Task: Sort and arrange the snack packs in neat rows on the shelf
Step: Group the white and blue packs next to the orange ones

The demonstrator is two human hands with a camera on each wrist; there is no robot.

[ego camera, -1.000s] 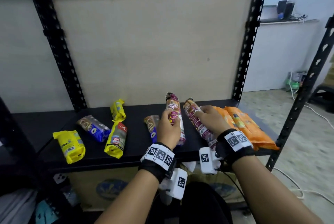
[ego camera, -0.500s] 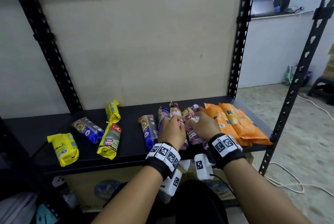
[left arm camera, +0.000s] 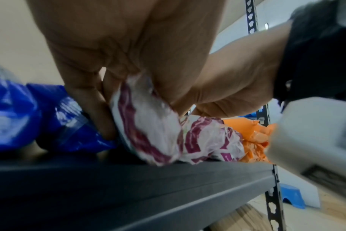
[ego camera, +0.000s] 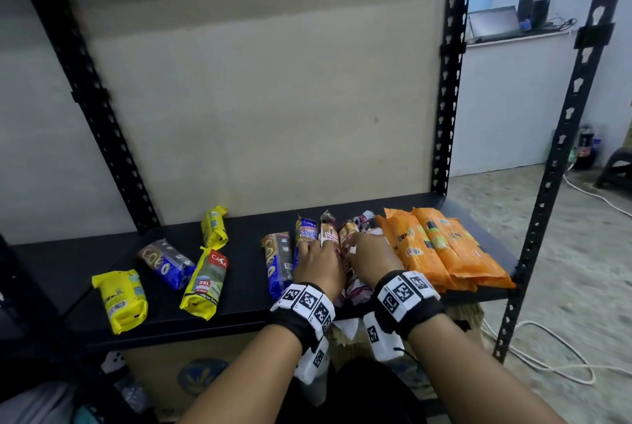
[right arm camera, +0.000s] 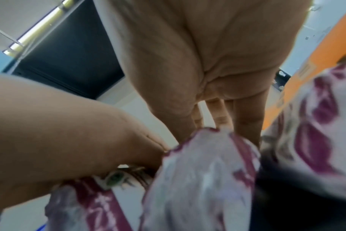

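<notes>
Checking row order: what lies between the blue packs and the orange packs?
Maroon-and-white packs, under both hands, fill the stretch between blue packs and orange packs; head view.

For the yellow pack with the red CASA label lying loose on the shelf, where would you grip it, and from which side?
Grip the yellow CASA-labelled pack across its flat middle, from above. It lies flat and askew on the black shelf, with bare shelf along both long edges, so fingers likely fit either side; its far end nearly touches the small yellow pack.

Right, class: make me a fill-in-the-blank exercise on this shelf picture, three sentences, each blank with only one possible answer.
1. The packs at the right end of the black shelf are ______ in colour.
2. The left hand and right hand rest on the ______-and-white packs.
3. The pack lying farthest left is ______.

Missing words: orange; maroon; yellow
</notes>
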